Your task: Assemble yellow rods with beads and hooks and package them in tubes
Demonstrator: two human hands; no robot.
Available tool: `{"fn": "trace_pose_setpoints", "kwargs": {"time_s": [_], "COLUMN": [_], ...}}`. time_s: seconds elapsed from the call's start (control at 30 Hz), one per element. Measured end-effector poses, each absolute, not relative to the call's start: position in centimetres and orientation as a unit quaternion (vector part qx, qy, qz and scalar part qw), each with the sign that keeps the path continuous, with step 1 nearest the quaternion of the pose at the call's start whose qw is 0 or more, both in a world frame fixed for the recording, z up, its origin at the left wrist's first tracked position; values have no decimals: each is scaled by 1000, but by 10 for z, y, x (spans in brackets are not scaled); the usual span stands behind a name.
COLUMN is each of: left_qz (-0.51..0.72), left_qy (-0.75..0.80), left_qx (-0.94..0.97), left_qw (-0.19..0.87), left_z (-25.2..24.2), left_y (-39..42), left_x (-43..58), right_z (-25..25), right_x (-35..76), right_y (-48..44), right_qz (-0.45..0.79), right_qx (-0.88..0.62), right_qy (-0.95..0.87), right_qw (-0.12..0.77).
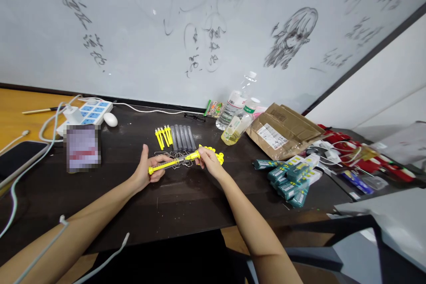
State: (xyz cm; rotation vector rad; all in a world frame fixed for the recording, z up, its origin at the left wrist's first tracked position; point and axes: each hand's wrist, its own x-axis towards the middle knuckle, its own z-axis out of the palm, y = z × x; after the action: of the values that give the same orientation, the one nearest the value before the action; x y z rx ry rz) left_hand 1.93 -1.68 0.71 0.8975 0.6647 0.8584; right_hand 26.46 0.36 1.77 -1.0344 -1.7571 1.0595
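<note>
A slim yellow pen-like stick (164, 166) with a dark, clear-looking middle stretches between my hands above the dark table. My left hand (146, 169) supports its left end on curled fingers, with the thumb raised away from it. At the right end, the fingers of my right hand (209, 162) pinch a yellow end piece (192, 156). Just beyond lie several short yellow parts (163, 136) with metal tips and a row of clear tubes (182, 137). Thin wire-like pieces (178, 164) are scattered beneath the stick. A pile of yellow pieces (219, 157) is partly hidden behind my right hand.
Two bottles (237, 126) and a brown parcel (282, 128) stand at the back right. Nearer are several green boxes (293, 182). To the left are a power strip (100, 111), a white mouse-shaped object (110, 119), a phone (21, 159) and white cables. A whiteboard (140, 53) rises behind.
</note>
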Motion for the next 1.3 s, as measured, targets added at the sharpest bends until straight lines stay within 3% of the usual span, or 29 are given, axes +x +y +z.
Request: {"fn": "trace_pose_setpoints", "kwargs": {"time_s": [0.73,1.3], "left_qz": [402,411], "left_qy": [360,350], "left_qx": [346,388], "left_qw": [768,748], "left_z": [12,8], "left_y": [-17,-17], "left_x": [19,21], "right_z": [20,12], "right_x": [263,260], "right_y": [-1,4], "right_qz": [422,355], "right_qx": [-389,-472], "right_qy": [-720,-703], "right_qw": [389,397]}}
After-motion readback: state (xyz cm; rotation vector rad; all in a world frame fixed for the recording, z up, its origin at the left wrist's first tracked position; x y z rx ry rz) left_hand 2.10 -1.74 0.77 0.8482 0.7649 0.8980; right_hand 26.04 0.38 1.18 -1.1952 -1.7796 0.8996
